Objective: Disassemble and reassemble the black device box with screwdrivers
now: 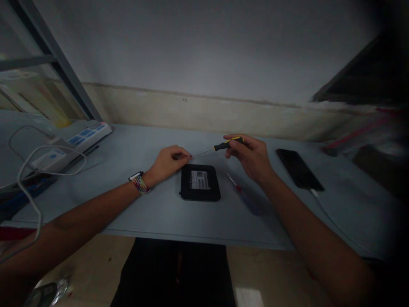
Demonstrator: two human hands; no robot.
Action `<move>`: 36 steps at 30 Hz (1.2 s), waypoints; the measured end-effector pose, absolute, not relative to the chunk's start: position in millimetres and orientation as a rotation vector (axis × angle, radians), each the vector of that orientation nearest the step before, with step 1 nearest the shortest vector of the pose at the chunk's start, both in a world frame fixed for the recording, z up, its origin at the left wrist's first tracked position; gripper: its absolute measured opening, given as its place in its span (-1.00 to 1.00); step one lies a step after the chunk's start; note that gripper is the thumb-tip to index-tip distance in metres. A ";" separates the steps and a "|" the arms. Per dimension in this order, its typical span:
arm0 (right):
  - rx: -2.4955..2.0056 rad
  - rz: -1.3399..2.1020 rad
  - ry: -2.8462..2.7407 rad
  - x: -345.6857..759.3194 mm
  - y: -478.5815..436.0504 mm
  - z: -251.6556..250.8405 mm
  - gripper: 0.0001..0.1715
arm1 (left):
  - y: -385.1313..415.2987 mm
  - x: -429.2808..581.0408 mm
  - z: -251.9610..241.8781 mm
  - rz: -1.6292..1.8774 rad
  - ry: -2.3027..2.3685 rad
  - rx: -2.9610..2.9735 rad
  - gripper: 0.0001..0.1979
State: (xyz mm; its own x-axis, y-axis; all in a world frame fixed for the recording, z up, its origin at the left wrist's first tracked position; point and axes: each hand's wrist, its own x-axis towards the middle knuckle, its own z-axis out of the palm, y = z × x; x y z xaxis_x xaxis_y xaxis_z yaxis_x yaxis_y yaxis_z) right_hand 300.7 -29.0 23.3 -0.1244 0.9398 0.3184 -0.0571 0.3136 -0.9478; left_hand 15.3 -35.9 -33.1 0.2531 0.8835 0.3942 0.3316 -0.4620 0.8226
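Observation:
My right hand (pixel 249 154) grips the black and yellow handle of a screwdriver (pixel 220 146), whose thin shaft points left. At the shaft's tip, the fingers of my left hand (pixel 172 159) are pinched together; whether they hold the tip itself or something tiny there is too small to make out. Just below the tip lies a flat black box (pixel 200 194) with rounded corners and a white printed label (pixel 200 180) facing up. A second screwdriver (pixel 244 195), with a red collar and a dark see-through handle, rests on the table right of the box.
The pale blue table (pixel 153 221) meets a wall at the back. A black phone (pixel 298 168) with a white cable lies at the right. On the left are a white power strip (pixel 92 134), a looping white cable (pixel 24 181) and a grey metal frame (pixel 60 68).

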 end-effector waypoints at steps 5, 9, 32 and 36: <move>-0.867 1.083 -1.398 300.0 -30.0 23.2 -0.77 | -35.6 15.4 -33.6 1.177 1.111 1.937 -0.87; -0.847 1.058 -1.364 297.3 -32.9 24.8 -0.69 | -36.7 15.9 -32.8 1.176 1.119 1.953 -0.88; -0.742 1.206 -1.194 289.5 -36.8 29.8 -0.83 | -35.8 15.5 -34.2 1.192 1.094 1.944 -0.87; -0.732 1.202 -1.159 288.6 -36.1 28.5 -0.86 | -36.1 15.6 -33.5 1.196 1.090 1.946 -0.87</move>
State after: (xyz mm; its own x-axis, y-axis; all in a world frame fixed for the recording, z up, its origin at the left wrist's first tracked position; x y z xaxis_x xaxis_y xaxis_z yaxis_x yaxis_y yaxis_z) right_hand 288.6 -36.1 28.5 -0.0483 0.9575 0.2842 -0.3195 0.2548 -0.9127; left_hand 15.6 -36.1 -33.5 0.2560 0.8735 0.4142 0.3313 -0.4818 0.8112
